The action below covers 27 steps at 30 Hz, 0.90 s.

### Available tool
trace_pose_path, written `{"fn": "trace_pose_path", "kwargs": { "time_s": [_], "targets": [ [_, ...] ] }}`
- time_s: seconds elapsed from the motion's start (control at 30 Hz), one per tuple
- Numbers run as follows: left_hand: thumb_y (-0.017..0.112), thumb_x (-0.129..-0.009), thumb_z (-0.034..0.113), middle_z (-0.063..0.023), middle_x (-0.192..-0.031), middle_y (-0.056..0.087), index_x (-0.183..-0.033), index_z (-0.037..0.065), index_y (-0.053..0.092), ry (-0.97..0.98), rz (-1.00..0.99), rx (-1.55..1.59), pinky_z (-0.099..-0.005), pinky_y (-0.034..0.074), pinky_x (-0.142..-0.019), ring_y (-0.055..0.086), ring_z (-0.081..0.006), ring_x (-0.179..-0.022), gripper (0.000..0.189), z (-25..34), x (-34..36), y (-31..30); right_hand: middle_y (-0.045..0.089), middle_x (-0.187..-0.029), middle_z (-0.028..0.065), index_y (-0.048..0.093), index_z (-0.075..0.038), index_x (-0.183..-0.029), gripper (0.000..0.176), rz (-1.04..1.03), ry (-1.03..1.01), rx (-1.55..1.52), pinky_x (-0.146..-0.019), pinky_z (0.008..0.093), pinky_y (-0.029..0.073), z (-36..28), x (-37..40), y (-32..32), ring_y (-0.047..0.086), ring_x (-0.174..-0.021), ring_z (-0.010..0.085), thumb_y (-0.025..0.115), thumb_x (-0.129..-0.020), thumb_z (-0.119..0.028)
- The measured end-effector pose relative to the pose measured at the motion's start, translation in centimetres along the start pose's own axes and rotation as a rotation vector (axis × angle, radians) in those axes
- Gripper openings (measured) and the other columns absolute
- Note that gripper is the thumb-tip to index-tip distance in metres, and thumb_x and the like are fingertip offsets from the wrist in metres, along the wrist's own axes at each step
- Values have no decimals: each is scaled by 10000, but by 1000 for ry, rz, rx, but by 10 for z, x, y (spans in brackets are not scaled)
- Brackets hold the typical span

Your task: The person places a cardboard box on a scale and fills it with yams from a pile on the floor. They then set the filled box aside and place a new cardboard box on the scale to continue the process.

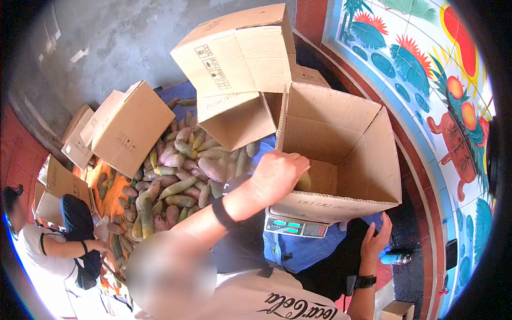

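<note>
My left hand [281, 173], with a black band on its wrist, reaches over the near left rim of an open cardboard box [368, 154]. Its fingers are curled round a yellowish-green vegetable [304, 182], mostly hidden behind the hand and just inside the box. Under the box sits a digital scale [296, 228] with green lit readouts. Below the box's near right corner is my right hand [376, 237], a watch on its wrist, fingers apart and holding nothing. A heap of long, thick vegetables [181, 186], greenish brown and pinkish purple, lies to the left.
Another open box [240, 120] lies tipped beside the heap, under a large carton [242, 53]. More cartons [125, 128] stand at the left. A co-worker [56, 248] is at the heap's far left. A painted tile wall [413, 80] curves along the right, with a blue bottle [396, 259] near it.
</note>
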State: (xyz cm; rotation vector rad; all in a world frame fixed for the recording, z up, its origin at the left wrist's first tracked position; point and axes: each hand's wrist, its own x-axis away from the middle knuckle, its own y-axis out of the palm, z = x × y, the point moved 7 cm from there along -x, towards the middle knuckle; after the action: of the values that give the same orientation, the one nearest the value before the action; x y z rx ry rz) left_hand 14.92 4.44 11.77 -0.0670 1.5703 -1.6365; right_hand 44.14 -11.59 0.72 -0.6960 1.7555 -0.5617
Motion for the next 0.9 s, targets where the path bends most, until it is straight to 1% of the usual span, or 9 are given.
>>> {"fn": "trace_pose_path", "kwargs": {
  "time_s": [0.1,0.17,0.27,0.43,0.53,0.63,0.73,0.77,0.9],
  "targets": [
    [576,-731,61,-97,-664,549,-718,49,535,72,153,96,-379,469,-648,596,-291,-687,44,8,-5,-6,525,-1185,202,458,21,-1262,413,-5,37,11,-814,379,440,2,4,2,534,-1024,334,538,-861,-37],
    [595,-757,65,-109,-698,580,-780,34,583,66,118,103,-382,462,-663,599,-298,-702,40,7,-1,-1,526,-1182,203,455,23,-1264,414,-7,64,23,-811,379,440,3,4,2,534,-1023,334,540,-864,-39],
    [613,-784,67,-120,-788,630,-884,26,623,18,285,219,-399,467,-747,612,-310,-781,108,0,10,-12,517,-1186,230,439,23,-1264,436,-74,127,-46,-924,435,413,3,1,4,507,-1076,391,564,-852,-48],
    [580,-827,47,-160,-1057,634,-1031,8,612,-177,402,339,-401,435,-916,598,-323,-1002,210,-34,50,-23,536,-1151,201,454,24,-1266,411,-49,26,-11,-795,371,438,-5,-5,6,538,-996,326,538,-869,-42],
    [556,-843,47,-166,-1055,632,-1070,8,606,-388,414,262,-370,451,-893,596,-318,-1007,235,-69,91,-20,538,-1155,198,454,26,-1267,420,-61,64,-32,-790,363,436,-1,-1,8,540,-1000,317,543,-862,-38],
    [536,-900,80,-85,-948,642,-1027,-2,630,-756,396,401,-285,458,-790,580,-148,-872,178,-130,156,4,548,-1151,193,456,31,-1261,416,-85,92,-30,-788,355,434,-4,-5,8,544,-998,306,545,-859,-30],
    [551,-885,112,-65,-853,661,-974,-21,641,-1126,428,434,-275,474,-749,602,-148,-795,184,-216,268,49,560,-1141,191,459,33,-1256,405,-88,115,-64,-785,349,431,-2,-4,9,551,-994,294,539,-864,-26],
    [531,-862,158,-179,-906,659,-951,28,658,-1078,401,269,-356,490,-779,636,-321,-846,202,-227,291,43,560,-1141,191,459,33,-1256,405,-97,113,-60,-785,349,431,-3,-4,10,551,-994,294,539,-864,-26],
    [559,-826,281,-202,-945,650,-922,23,663,-1368,124,-8,-429,474,-810,610,-369,-910,295,-259,417,65,567,-1150,186,447,29,-1270,400,-94,143,-84,-795,333,435,4,-2,13,559,-1019,273,527,-882,-27]
  ]
}}
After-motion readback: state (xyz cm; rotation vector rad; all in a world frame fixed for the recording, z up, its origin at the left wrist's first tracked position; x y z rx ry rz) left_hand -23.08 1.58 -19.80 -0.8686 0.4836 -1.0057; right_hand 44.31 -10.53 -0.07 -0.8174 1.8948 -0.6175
